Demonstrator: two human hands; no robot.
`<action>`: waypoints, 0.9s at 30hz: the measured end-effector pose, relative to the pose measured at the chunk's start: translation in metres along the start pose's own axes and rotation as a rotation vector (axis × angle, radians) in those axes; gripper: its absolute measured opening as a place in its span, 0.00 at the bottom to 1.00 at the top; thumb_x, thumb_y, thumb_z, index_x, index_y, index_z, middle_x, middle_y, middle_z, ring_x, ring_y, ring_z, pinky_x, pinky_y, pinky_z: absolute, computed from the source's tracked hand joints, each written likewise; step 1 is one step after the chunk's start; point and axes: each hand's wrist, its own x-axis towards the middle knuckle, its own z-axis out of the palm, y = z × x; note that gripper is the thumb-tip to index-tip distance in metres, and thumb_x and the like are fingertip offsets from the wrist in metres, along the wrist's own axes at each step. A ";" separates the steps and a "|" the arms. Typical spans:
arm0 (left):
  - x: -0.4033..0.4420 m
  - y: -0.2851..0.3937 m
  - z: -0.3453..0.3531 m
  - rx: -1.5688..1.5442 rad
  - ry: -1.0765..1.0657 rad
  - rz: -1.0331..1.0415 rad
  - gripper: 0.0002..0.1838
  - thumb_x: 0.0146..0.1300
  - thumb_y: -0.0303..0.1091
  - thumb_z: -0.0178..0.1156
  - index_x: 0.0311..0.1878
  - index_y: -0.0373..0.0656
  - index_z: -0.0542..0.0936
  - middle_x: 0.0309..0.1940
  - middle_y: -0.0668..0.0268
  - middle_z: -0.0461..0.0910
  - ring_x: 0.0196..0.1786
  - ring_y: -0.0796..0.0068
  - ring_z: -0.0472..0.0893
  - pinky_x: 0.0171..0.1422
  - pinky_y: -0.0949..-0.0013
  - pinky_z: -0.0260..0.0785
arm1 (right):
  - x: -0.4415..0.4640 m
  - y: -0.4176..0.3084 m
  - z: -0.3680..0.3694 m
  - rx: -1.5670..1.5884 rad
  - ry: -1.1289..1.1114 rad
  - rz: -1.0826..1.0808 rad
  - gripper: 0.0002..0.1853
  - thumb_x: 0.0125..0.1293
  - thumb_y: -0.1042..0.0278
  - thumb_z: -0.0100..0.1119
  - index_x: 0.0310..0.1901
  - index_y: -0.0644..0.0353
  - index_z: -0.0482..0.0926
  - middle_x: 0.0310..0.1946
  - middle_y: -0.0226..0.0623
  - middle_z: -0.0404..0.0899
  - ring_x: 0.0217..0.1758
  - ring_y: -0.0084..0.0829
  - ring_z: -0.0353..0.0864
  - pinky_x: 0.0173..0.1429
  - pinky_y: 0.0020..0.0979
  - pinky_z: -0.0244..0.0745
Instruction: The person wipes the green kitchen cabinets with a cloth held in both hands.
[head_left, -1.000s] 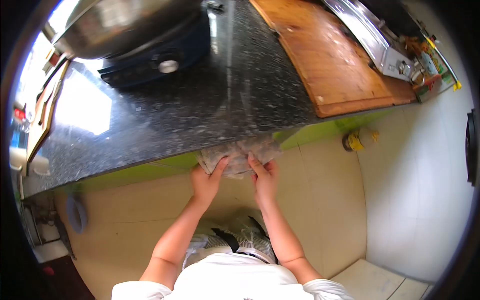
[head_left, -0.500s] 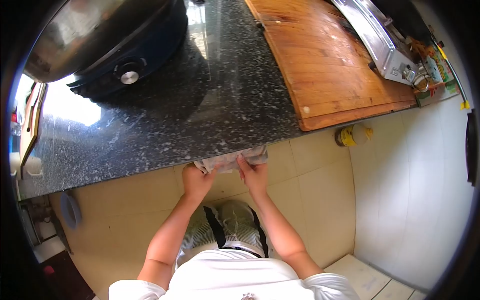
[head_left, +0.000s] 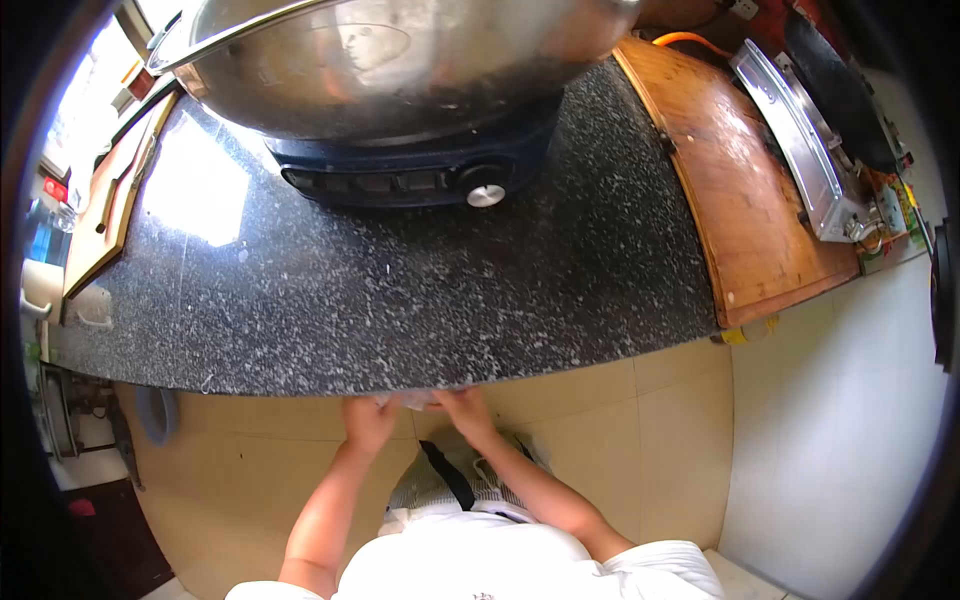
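Below the front edge of the dark speckled countertop [head_left: 420, 330], both my hands grip a crumpled, pale greyish cloth [head_left: 415, 400]. My left hand [head_left: 369, 422] holds its left side, with the fingertips hidden. My right hand [head_left: 466, 413] pinches the right side, thumb on the near face. Most of the cloth is out of sight beneath the counter's rim; only a small strip shows between the hands.
A large metal pan [head_left: 400, 80] sits on a dark blue electric base [head_left: 400, 180] with a silver knob. To the right lie a wooden board [head_left: 750, 190] and a silver stove [head_left: 800, 150]. A bottle [head_left: 752, 332] stands on the floor, partly covered.
My view has turned left and upward, so the pan and base show more fully. Less of the cloth is visible now, as the counter edge covers more of it. Both hands keep their grip.
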 end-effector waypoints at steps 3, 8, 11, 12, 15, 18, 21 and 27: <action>0.004 0.015 0.030 -0.204 -0.090 -0.055 0.10 0.49 0.31 0.59 0.36 0.42 0.81 0.36 0.57 0.81 0.37 0.57 0.80 0.42 0.63 0.71 | -0.001 -0.022 -0.039 0.028 0.186 0.012 0.15 0.61 0.65 0.57 0.45 0.66 0.71 0.40 0.39 0.75 0.36 0.28 0.77 0.28 0.25 0.75; 0.045 0.115 0.133 -0.110 -0.256 0.280 0.14 0.58 0.41 0.57 0.44 0.45 0.81 0.42 0.58 0.79 0.43 0.61 0.78 0.49 0.63 0.69 | -0.002 -0.068 -0.146 0.030 0.694 -0.152 0.14 0.63 0.67 0.52 0.48 0.60 0.64 0.39 0.35 0.72 0.38 0.25 0.74 0.34 0.26 0.72; 0.053 0.147 0.154 -0.161 -0.140 0.314 0.16 0.58 0.42 0.57 0.45 0.44 0.78 0.46 0.58 0.76 0.47 0.60 0.76 0.51 0.62 0.68 | 0.007 -0.098 -0.191 0.015 0.603 -0.268 0.15 0.63 0.66 0.52 0.49 0.58 0.65 0.40 0.33 0.73 0.36 0.23 0.73 0.34 0.25 0.71; 0.052 0.152 0.158 -0.210 -0.120 0.310 0.16 0.57 0.42 0.57 0.45 0.44 0.78 0.47 0.58 0.76 0.47 0.60 0.75 0.52 0.62 0.68 | 0.015 -0.091 -0.215 -0.023 0.566 -0.226 0.15 0.63 0.65 0.53 0.50 0.57 0.65 0.41 0.32 0.73 0.37 0.23 0.73 0.35 0.26 0.71; 0.057 0.139 0.160 -0.379 -0.056 0.378 0.16 0.55 0.40 0.59 0.45 0.43 0.77 0.48 0.57 0.75 0.49 0.60 0.75 0.52 0.61 0.67 | 0.038 -0.076 -0.225 0.106 0.405 -0.201 0.23 0.65 0.57 0.50 0.58 0.56 0.62 0.52 0.30 0.70 0.52 0.28 0.70 0.52 0.33 0.68; 0.052 0.132 0.161 -0.255 -0.202 0.426 0.14 0.52 0.37 0.61 0.40 0.41 0.78 0.32 0.55 0.78 0.34 0.56 0.78 0.36 0.61 0.70 | 0.043 -0.050 -0.240 0.056 0.219 -0.371 0.29 0.66 0.48 0.43 0.64 0.56 0.57 0.62 0.31 0.62 0.65 0.32 0.59 0.67 0.39 0.55; 0.049 0.124 0.172 -0.231 -0.069 0.406 0.12 0.52 0.37 0.62 0.38 0.42 0.80 0.24 0.56 0.77 0.25 0.54 0.76 0.27 0.60 0.69 | 0.043 -0.058 -0.226 -0.031 0.266 -0.459 0.28 0.68 0.46 0.38 0.61 0.58 0.60 0.57 0.34 0.67 0.60 0.33 0.66 0.59 0.39 0.65; 0.009 0.051 0.189 -0.323 0.077 0.042 0.10 0.56 0.37 0.60 0.35 0.40 0.81 0.24 0.59 0.80 0.24 0.63 0.79 0.28 0.64 0.70 | 0.028 -0.024 -0.163 -0.108 0.126 -0.278 0.21 0.62 0.56 0.55 0.48 0.65 0.70 0.35 0.37 0.78 0.28 0.30 0.80 0.26 0.28 0.76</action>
